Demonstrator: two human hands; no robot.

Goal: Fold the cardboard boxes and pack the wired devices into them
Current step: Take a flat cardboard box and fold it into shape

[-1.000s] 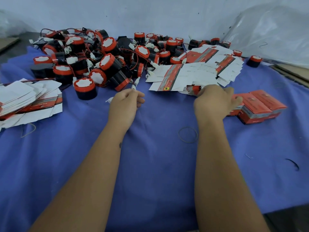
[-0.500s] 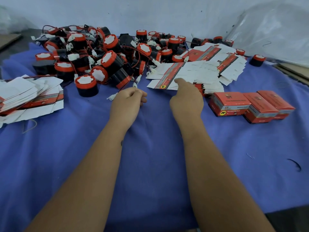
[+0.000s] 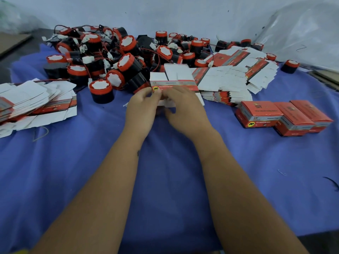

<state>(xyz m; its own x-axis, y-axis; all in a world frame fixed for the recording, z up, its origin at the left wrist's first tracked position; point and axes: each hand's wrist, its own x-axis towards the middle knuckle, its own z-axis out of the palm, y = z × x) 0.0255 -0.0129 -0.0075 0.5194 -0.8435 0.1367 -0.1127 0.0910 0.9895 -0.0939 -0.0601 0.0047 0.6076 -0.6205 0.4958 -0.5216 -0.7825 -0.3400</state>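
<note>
Both hands met at the middle of the blue-covered bench (image 3: pixel 165 180): the left hand (image 3: pixel 142 109) and right hand (image 3: pixel 185 109) each pinched one flat cardboard box (image 3: pixel 174 83), held just above the cloth. Wired devices (image 3: pixel 117 57) crowded at 11 o'clock, flat blanks (image 3: pixel 227 83) at 1, folded boxes (image 3: pixel 282 116) at 3, another stack (image 3: pixel 34 101) at 9.

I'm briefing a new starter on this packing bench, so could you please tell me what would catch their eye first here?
First, the two hands, left and right, meeting at centre and holding a flat box just above the blue cloth. Behind them, a big tangled heap of red-and-black devices fills the far left and middle. Three folded red boxes sit in a row at right, with stacks of flat boxes behind them and at the left edge.
</note>
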